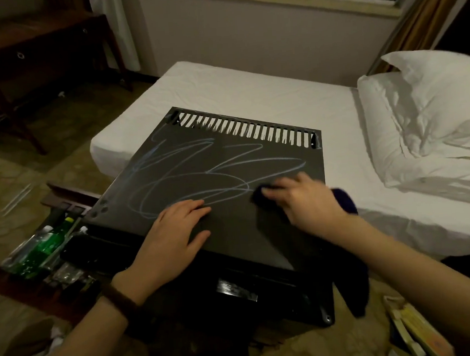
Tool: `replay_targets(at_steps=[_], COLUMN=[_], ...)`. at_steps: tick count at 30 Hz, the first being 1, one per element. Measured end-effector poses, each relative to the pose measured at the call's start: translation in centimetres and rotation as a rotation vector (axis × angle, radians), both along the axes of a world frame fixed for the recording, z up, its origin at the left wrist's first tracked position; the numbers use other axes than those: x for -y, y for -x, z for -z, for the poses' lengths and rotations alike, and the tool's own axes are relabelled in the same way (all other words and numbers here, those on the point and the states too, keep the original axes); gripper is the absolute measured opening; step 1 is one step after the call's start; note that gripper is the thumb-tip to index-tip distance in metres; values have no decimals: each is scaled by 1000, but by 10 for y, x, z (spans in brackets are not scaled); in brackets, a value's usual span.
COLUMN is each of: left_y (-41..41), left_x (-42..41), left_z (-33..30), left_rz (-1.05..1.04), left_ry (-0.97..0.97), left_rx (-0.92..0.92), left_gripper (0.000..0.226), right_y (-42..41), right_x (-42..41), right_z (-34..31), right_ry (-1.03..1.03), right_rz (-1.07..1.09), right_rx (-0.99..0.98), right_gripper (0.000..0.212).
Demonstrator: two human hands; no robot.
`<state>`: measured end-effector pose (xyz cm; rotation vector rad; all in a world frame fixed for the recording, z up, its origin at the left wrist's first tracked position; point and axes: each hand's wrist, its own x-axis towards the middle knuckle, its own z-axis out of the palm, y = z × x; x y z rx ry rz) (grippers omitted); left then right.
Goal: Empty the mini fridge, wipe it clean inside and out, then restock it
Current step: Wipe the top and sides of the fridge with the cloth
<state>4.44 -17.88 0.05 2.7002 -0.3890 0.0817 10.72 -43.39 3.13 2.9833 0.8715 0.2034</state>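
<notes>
the person's forearms are reaching in from the bottom edge, a brown band [119,297] sitting on the left wrist. the left hand [173,232] is lying flat with straight fingers on the fridge [188,164], bracing it and grasping nothing. the right hand [305,200] is blurring a little as it is pressing a dark cloth [260,194] against the same panel, fingers curling over it; more dark fabric is showing behind the wrist.

the fridge is standing on the floor against the foot of the bed [250,90], its slotted vent edge nearest the mattress. pale blue scribbles [200,177] are looping across most of the top panel, so the outside wipe is looking barely under way. the inside is not showing, so whether it is clean cannot be told. restocking is looking not yet begun.

a tray [63,206] to the left is holding bottles [42,247], green and clear, lying on their sides, probably the fridge's contents waiting to go back. a pillow [433,125] is lying on the bed, and boxes [417,329] are sitting on the floor at lower right.
</notes>
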Motion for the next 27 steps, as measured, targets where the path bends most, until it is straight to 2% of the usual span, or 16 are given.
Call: replay_targets(at_steps=[2, 4, 7, 11, 13, 16, 19, 22, 24, 25, 27], left_y=[1, 1, 0, -4, -5, -6, -6, -8, -10, -11, -13], left_x=[-6, -11, -18, -26, -31, -39, -51, -59, -61, -62, -66], left_z=[0, -1, 0, 1, 0, -1, -2, -2, -1, -2, -2], left_rz=[-8, -23, -35, -15, -16, -26, -48, -62, -57, -51, -40], left_ry=[14, 21, 32, 38, 44, 44, 72, 76, 79, 85, 89], left_rx=[41, 55, 50, 47, 58, 70, 69, 61, 56, 57, 66], left_gripper=[47, 43, 45, 45, 44, 43, 42, 42, 43, 42, 41], right_y=[-24, -22, 26, 63, 41, -8, -10, 34, 56, 54, 35], right_x=[-9, -20, -40, -54, -54, -54, -72, -93, -97, -94, -87], right_z=[1, 4, 9, 8, 5, 1, 1, 7, 11, 10, 8], right_ry=[12, 41, 46, 63, 45, 35, 55, 61, 66, 73, 36], right_rz=[110, 109, -58, -258, -163, 169, 265, 53, -117, -156, -91], right_rx=[-24, -15, 42, -39, -50, -107, -133, 8, -10, -49, -88], right_gripper=[41, 42, 44, 52, 50, 48, 50, 51, 54, 55, 52])
